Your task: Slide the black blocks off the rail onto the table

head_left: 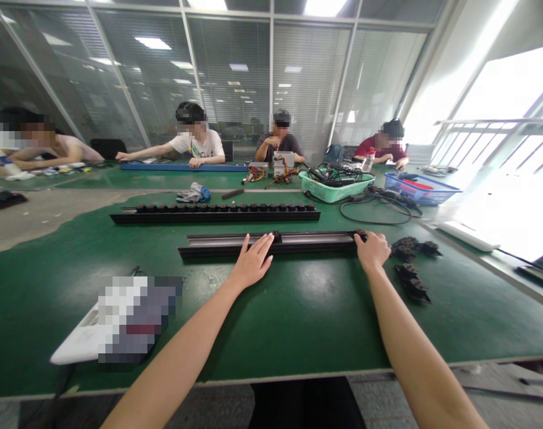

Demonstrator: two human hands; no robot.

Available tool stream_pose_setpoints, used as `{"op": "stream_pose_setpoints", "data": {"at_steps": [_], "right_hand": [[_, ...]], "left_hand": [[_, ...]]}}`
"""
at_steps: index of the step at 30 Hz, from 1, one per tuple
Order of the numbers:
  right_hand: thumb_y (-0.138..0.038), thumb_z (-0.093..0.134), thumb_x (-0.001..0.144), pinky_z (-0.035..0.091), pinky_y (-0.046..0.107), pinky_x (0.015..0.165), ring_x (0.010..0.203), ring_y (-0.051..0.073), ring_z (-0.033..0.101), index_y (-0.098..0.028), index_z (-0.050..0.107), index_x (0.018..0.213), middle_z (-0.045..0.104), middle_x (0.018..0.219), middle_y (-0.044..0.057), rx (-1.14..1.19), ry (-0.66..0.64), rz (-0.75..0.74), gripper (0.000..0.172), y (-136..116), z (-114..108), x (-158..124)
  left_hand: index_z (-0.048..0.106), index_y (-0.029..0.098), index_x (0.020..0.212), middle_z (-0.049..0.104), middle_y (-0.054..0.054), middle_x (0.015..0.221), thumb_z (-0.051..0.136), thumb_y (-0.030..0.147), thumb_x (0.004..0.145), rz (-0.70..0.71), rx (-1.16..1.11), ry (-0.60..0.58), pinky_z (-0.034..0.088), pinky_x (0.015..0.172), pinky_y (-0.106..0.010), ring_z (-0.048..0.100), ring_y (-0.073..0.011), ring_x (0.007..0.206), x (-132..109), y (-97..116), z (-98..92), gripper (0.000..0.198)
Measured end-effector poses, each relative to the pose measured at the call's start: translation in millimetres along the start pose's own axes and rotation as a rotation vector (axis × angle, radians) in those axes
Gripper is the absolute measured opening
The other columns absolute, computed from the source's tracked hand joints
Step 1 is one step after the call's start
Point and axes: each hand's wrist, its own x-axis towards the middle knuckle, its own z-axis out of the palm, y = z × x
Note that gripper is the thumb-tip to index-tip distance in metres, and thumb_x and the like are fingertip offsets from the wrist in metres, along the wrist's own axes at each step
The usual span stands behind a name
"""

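A long black rail (pixel 316 245) with a silvery channel lies across the green table in front of me. My left hand (pixel 252 262) rests on its middle, fingers stretched out, beside a small dark piece (pixel 277 236) seated in the channel. At the rail's right end my right hand (pixel 372 249) is closed, thumb and fingers around a small dark piece or the rail's end; which one is hidden. Farther back, parallel to it, a second black rail (pixel 215 217) carries a row of several dark round pieces. Several loose dark pieces (pixel 413 283) lie to the right of my right hand.
Behind the rails are grey-blue gloves (pixel 193 193), a green basket (pixel 338 192) of cables and a blue basket (pixel 426 192). A white device (pixel 81 336) lies at the near left. Several people sit across the table. A white bar (pixel 468 236) lies at the right.
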Motion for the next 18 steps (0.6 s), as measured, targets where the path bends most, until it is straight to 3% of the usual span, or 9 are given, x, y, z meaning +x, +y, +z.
{"op": "stream_pose_setpoints", "data": {"at_steps": [18], "right_hand": [[-0.039,0.051,0.102,0.045,0.044,0.095,0.115,0.034,0.06,-0.011,0.072,0.13,0.064,0.126,0.022,0.021,0.012,-0.011,0.045,3.5,1.8,1.6]], "left_hand": [[0.026,0.022,0.168,0.04,-0.01,0.169,0.035,0.031,0.108,-0.002,-0.007,-0.002,0.005,0.134,-0.059,0.038,-0.0232,0.157,-0.3,0.3,-0.7,0.061]]}}
